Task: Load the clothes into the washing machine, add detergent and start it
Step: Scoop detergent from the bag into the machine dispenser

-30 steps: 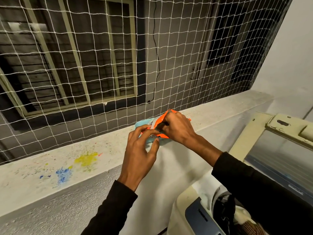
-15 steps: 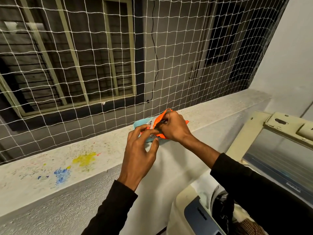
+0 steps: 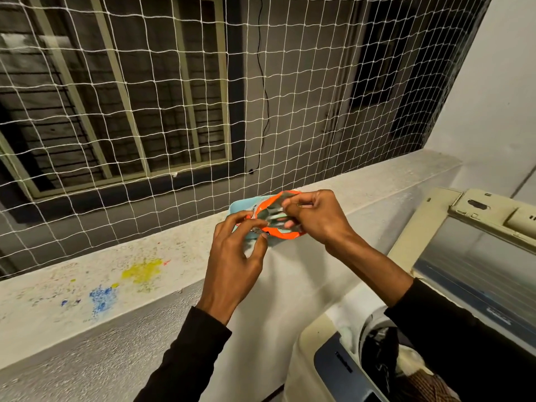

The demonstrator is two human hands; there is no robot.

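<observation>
Orange-rimmed detergent pouch [image 3: 272, 219] sits mid-frame, just above the ledge [image 3: 174, 250], its mouth pulled wide. Left hand [image 3: 235, 256] pinches the near lip w/ thumb & fingertips; right hand [image 3: 316, 216] grips the far lip, fingers curled over it. Washing machine [image 3: 324, 358] at lower right has its lid [image 3: 475, 274] up, clothes [image 3: 380, 352] already in the drum, so loading looks done or nearly. Detergent prob not added yet; pouring, shutting lid & starting are left. Ledge is speckled concrete w/ yellow and blue paint stains at lower left. White netting [image 3: 290, 82] spans the upper frame, barred window [image 3: 116, 97] behind it upper left; dim, likely a balcony.
</observation>
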